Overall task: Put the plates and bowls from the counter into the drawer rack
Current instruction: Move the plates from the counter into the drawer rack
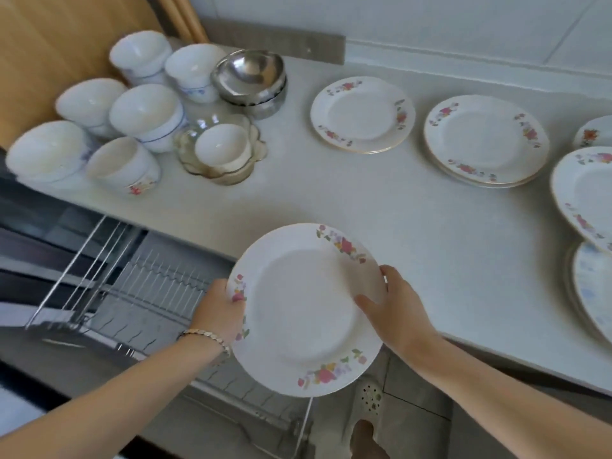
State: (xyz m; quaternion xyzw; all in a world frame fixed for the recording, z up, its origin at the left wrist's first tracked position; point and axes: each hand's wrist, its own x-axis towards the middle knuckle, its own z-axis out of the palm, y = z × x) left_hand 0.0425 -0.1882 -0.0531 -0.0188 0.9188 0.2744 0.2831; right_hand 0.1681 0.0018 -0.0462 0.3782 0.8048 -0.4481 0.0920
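I hold a white plate with flower prints (298, 306) face up, over the counter's front edge and the pulled-out drawer rack (159, 289). My left hand (222, 309) grips its left rim and my right hand (394, 306) grips its right rim, thumb on top. The wire rack shows upright dividers and no dishes in the visible part. On the white counter (364, 200) lie two short stacks of matching plates (362, 114) (485, 140). More plates (586, 193) sit at the right edge. Several white bowls (142, 111) cluster at the back left.
Stacked steel bowls (250, 81) stand behind a glass dish (222, 150) that holds a small white bowl. A wooden panel (49, 44) rises at the far left. A tiled wall (463, 28) backs the counter. My foot in a slipper (367, 425) shows on the floor below.
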